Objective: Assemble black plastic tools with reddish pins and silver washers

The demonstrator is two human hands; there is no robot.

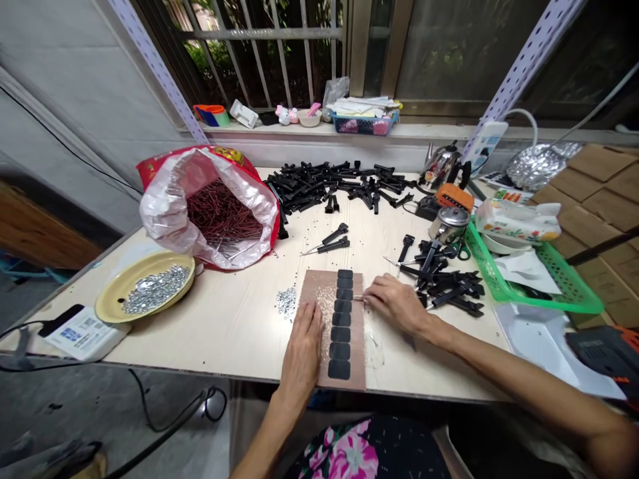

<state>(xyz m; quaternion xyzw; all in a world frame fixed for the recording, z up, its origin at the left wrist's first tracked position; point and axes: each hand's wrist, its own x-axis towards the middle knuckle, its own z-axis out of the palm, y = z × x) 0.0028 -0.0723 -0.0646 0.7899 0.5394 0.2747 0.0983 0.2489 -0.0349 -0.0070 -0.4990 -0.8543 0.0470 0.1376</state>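
Observation:
A brown cardboard strip (357, 372) lies on the table before me. Down its right side runs a column of several black rounded squares (341, 334), with pale specks scattered beside them. My left hand (304, 339) rests flat on the strip's left edge, fingers stretched out and holding nothing. My right hand (397, 303) pinches a thin metal tool (358, 298), whose tip reaches the right edge of one black square; its exact kind is too small to tell. Small silver pieces (286, 301) form a loose pile left of the strip. Two black-handled metal pieces (333, 245) lie beyond it.
A yellow dish (106, 303) of silver pieces and a red-and-white sack (164, 206) of dark red rods stand left. Black parts (304, 186) heap at the back, more (449, 286) at right. A green basket (574, 303), kettle (442, 166) and metal pot (449, 225) stand right.

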